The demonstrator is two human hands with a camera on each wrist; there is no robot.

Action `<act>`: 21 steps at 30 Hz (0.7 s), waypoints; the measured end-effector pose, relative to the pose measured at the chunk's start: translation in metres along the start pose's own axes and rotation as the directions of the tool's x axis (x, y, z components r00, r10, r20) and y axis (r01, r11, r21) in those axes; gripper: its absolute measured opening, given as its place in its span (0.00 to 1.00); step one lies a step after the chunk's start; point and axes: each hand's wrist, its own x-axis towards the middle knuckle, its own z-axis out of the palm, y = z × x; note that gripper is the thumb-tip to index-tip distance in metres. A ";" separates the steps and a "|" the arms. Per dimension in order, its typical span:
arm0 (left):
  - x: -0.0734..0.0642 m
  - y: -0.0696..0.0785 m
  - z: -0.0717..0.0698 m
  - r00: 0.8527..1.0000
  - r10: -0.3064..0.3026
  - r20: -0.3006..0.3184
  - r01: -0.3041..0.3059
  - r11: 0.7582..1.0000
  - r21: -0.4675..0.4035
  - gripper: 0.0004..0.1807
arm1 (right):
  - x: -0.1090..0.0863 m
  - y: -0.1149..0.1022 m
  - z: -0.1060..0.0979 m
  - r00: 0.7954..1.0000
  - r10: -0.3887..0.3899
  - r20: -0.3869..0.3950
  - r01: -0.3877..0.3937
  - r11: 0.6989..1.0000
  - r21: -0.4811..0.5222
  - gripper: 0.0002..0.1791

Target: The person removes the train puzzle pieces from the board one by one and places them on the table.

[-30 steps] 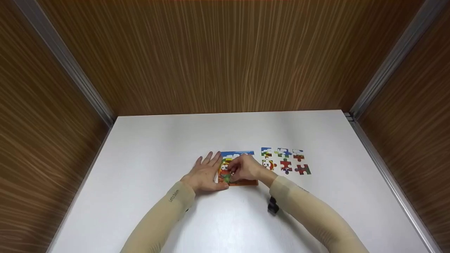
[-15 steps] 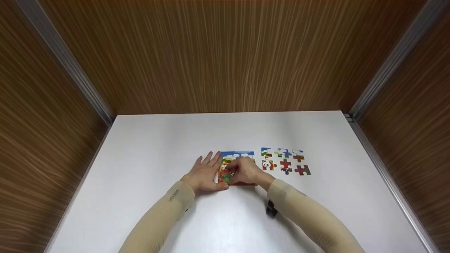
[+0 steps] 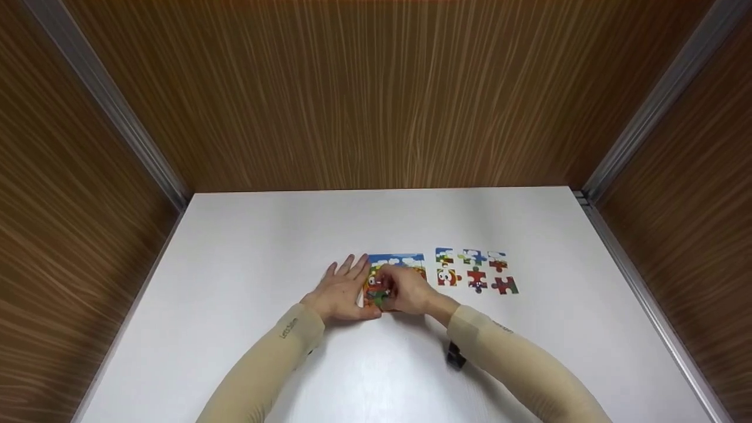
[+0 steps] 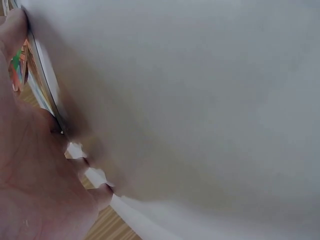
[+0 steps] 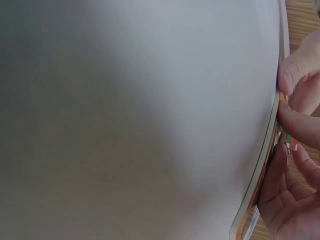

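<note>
A puzzle board [image 3: 400,259] with a colourful cartoon picture and blue sky lies mid-table. My left hand [image 3: 341,292] rests spread at its left edge, the thumb reaching the lower left corner. Over the board's lower middle, my right hand [image 3: 411,291] bends its fingers and pinches a small puzzle piece [image 5: 291,143], mostly hidden by the fingertips, with green and red showing. The right hand covers much of the board's lower right part. In the left wrist view, the left hand [image 4: 35,175] has its fingers apart along the board's edge.
Several loose puzzle pieces [image 3: 477,277] lie in two rows to the right of the board. The white table [image 3: 282,235] is bounded by wood-grain panels [image 3: 376,94] at the back and sides. A black device [image 3: 455,355] is under the right wrist.
My right hand has moved slightly left and toward me over the board, uncovering more of its upper right part. The left hand has stayed in place.
</note>
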 end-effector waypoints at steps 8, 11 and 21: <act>0.000 0.000 0.000 1.000 -0.007 0.007 0.007 1.000 0.013 0.70 | -0.004 0.002 0.001 1.000 0.020 -0.005 -0.019 0.997 0.080 0.17; 0.001 0.001 -0.001 1.000 -0.010 0.006 0.010 1.000 0.024 0.70 | -0.004 0.002 -0.002 1.000 0.030 -0.003 -0.029 0.989 0.147 0.13; 0.001 0.002 -0.001 1.000 -0.021 0.009 0.021 0.999 0.029 0.70 | -0.009 -0.003 -0.017 0.992 0.123 0.024 -0.125 0.951 0.283 0.12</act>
